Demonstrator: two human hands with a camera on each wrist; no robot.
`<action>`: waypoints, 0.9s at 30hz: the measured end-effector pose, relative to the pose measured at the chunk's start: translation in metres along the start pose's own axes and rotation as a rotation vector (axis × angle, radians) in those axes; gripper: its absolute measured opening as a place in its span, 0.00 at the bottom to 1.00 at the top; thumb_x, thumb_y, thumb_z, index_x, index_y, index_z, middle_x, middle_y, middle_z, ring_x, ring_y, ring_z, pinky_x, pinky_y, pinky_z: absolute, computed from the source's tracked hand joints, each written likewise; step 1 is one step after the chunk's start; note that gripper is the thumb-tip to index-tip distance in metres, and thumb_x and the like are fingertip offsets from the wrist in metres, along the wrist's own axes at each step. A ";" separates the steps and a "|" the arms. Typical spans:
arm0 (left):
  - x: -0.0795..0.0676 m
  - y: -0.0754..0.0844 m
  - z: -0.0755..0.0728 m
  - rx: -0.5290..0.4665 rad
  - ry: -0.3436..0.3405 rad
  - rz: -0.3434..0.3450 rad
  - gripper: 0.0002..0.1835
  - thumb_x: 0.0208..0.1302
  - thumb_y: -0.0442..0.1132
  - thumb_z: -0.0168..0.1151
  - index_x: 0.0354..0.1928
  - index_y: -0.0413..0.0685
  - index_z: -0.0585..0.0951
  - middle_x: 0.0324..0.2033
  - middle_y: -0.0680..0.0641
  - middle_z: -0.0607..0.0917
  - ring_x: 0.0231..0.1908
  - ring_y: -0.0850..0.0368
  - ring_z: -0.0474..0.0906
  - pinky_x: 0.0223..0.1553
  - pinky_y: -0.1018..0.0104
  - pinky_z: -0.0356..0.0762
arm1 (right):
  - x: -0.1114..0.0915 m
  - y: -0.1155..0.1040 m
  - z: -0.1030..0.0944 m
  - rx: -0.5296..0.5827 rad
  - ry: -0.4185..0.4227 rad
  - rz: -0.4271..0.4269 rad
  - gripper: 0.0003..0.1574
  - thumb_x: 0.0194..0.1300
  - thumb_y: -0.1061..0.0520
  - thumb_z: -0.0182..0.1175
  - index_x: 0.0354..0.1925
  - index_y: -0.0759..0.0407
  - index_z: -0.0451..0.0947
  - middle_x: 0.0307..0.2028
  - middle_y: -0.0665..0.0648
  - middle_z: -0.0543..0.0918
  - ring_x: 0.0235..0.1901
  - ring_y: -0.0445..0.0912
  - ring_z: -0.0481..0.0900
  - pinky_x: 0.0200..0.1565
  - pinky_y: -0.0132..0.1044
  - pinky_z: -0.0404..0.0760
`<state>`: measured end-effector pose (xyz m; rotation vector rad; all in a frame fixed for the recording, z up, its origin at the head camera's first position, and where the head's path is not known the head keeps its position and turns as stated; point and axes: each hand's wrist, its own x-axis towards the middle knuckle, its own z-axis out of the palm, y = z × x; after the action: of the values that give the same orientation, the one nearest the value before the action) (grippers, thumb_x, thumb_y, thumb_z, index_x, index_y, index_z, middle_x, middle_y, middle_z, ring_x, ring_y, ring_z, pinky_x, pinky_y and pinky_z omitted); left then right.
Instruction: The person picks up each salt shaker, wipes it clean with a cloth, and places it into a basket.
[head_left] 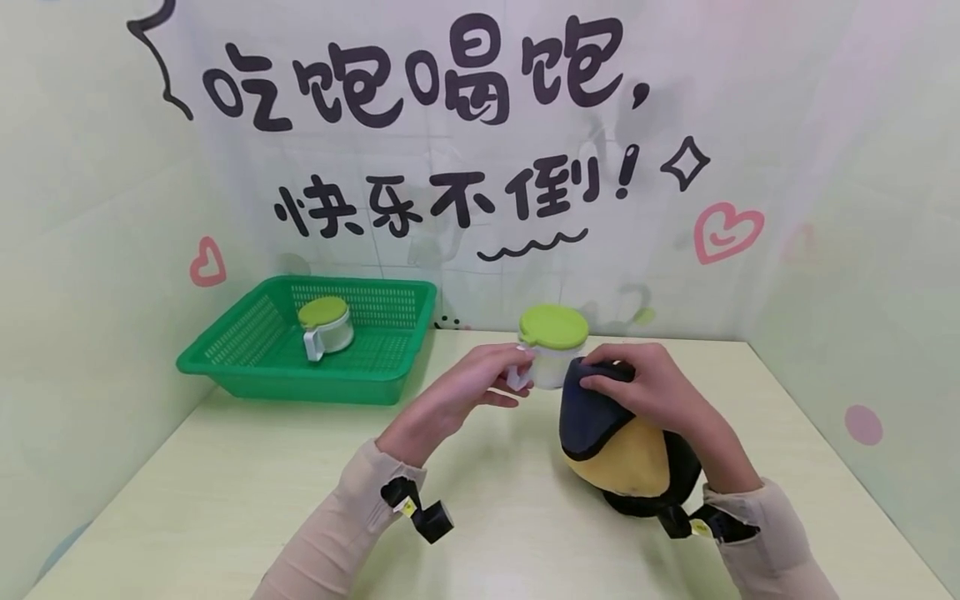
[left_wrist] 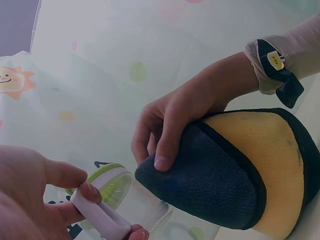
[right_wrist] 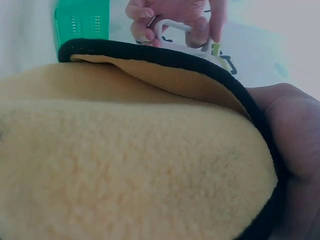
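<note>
A clear seasoning jar point(head_left: 553, 327) with a lime-green lid and white handle is held up near the back of the table. My left hand point(head_left: 483, 375) grips its handle point(left_wrist: 102, 215), fingers curled through it. My right hand point(head_left: 652, 387) pinches a folded cloth point(head_left: 592, 412), navy on one face and yellow on the other, with black edging. The cloth hangs just right of the jar; whether it touches the jar cannot be told. In the right wrist view the cloth's yellow side point(right_wrist: 130, 165) hides most of the jar.
A green plastic basket point(head_left: 300, 387) stands at the back left of the pale table point(head_left: 480, 533). Inside it sits a second seasoning jar point(head_left: 339, 335) with a lime lid and white handle. A printed curtain point(head_left: 360, 275) hangs behind, with fabric walls on both sides.
</note>
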<state>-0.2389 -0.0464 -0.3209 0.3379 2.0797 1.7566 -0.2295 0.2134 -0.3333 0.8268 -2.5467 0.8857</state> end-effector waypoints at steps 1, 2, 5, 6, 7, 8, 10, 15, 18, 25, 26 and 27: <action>0.000 0.000 0.000 -0.002 0.003 -0.001 0.15 0.76 0.50 0.54 0.41 0.45 0.78 0.36 0.49 0.83 0.39 0.57 0.81 0.45 0.65 0.84 | 0.000 0.000 0.001 -0.002 -0.022 0.008 0.07 0.63 0.56 0.73 0.41 0.47 0.88 0.39 0.46 0.90 0.42 0.40 0.85 0.48 0.38 0.84; -0.001 0.000 -0.001 -0.003 0.006 -0.002 0.15 0.76 0.50 0.53 0.42 0.44 0.79 0.37 0.48 0.83 0.39 0.56 0.81 0.45 0.65 0.83 | 0.000 0.001 0.002 -0.004 -0.044 0.016 0.07 0.63 0.56 0.73 0.41 0.47 0.88 0.40 0.47 0.90 0.42 0.41 0.85 0.48 0.39 0.84; -0.001 0.000 -0.001 -0.006 0.010 -0.001 0.15 0.76 0.50 0.53 0.42 0.44 0.78 0.38 0.48 0.83 0.41 0.54 0.81 0.45 0.65 0.83 | 0.001 0.002 0.004 -0.007 -0.114 0.028 0.06 0.64 0.55 0.72 0.41 0.48 0.88 0.39 0.47 0.90 0.41 0.41 0.85 0.47 0.40 0.84; -0.002 0.000 -0.001 -0.007 0.010 -0.001 0.15 0.76 0.49 0.53 0.41 0.45 0.78 0.38 0.48 0.83 0.41 0.54 0.81 0.45 0.65 0.83 | 0.000 0.003 0.004 -0.008 -0.133 0.026 0.05 0.64 0.55 0.72 0.41 0.48 0.88 0.39 0.47 0.90 0.40 0.41 0.84 0.47 0.40 0.84; -0.001 -0.001 -0.001 -0.009 0.008 0.001 0.15 0.76 0.49 0.53 0.41 0.45 0.78 0.38 0.48 0.83 0.41 0.54 0.81 0.45 0.65 0.83 | 0.000 0.004 0.005 -0.009 -0.149 0.024 0.05 0.64 0.55 0.72 0.41 0.48 0.88 0.38 0.46 0.90 0.40 0.41 0.84 0.46 0.39 0.83; -0.001 -0.001 -0.001 -0.009 0.007 0.002 0.15 0.76 0.49 0.53 0.40 0.45 0.78 0.38 0.48 0.83 0.41 0.55 0.81 0.45 0.65 0.83 | 0.000 0.005 0.005 -0.011 -0.162 0.022 0.05 0.65 0.55 0.72 0.40 0.48 0.88 0.38 0.46 0.89 0.39 0.40 0.83 0.46 0.39 0.83; -0.001 -0.001 -0.001 -0.011 0.003 0.005 0.14 0.76 0.49 0.53 0.39 0.45 0.78 0.37 0.49 0.83 0.40 0.56 0.81 0.46 0.64 0.84 | 0.000 0.006 0.005 -0.021 -0.174 0.015 0.05 0.65 0.55 0.71 0.40 0.48 0.88 0.37 0.45 0.89 0.39 0.39 0.83 0.45 0.38 0.82; 0.000 -0.001 -0.001 -0.009 -0.004 0.008 0.14 0.76 0.49 0.54 0.37 0.46 0.76 0.36 0.49 0.83 0.39 0.57 0.81 0.46 0.64 0.84 | 0.000 0.006 0.003 -0.046 -0.133 0.024 0.06 0.64 0.55 0.72 0.41 0.47 0.88 0.39 0.45 0.90 0.41 0.40 0.84 0.47 0.40 0.84; 0.001 -0.002 -0.001 -0.005 -0.008 0.008 0.14 0.76 0.49 0.54 0.36 0.46 0.76 0.35 0.49 0.83 0.38 0.57 0.81 0.44 0.66 0.83 | -0.001 0.005 0.000 -0.054 -0.060 0.018 0.07 0.63 0.55 0.73 0.41 0.46 0.88 0.39 0.45 0.90 0.41 0.41 0.85 0.47 0.40 0.84; 0.001 -0.003 0.000 0.003 -0.027 0.004 0.15 0.76 0.50 0.54 0.39 0.45 0.77 0.36 0.48 0.82 0.38 0.57 0.79 0.47 0.62 0.84 | -0.003 0.002 -0.006 -0.024 0.060 -0.011 0.07 0.63 0.56 0.73 0.41 0.47 0.89 0.38 0.45 0.90 0.41 0.37 0.83 0.46 0.31 0.81; 0.001 -0.003 -0.001 0.003 -0.028 0.005 0.15 0.76 0.50 0.54 0.39 0.45 0.77 0.36 0.48 0.82 0.38 0.56 0.79 0.48 0.62 0.84 | -0.003 0.003 -0.006 -0.018 0.058 -0.009 0.07 0.63 0.56 0.73 0.41 0.47 0.89 0.38 0.45 0.90 0.40 0.37 0.83 0.46 0.30 0.81; 0.001 -0.004 -0.001 0.003 -0.027 0.006 0.15 0.76 0.50 0.54 0.39 0.45 0.77 0.35 0.49 0.82 0.38 0.56 0.79 0.47 0.63 0.84 | -0.002 0.003 -0.005 -0.016 0.053 -0.004 0.07 0.63 0.56 0.73 0.41 0.47 0.89 0.38 0.45 0.90 0.40 0.37 0.83 0.46 0.30 0.81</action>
<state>-0.2395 -0.0476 -0.3245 0.3669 2.0653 1.7426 -0.2291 0.2195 -0.3321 0.7931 -2.5022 0.8732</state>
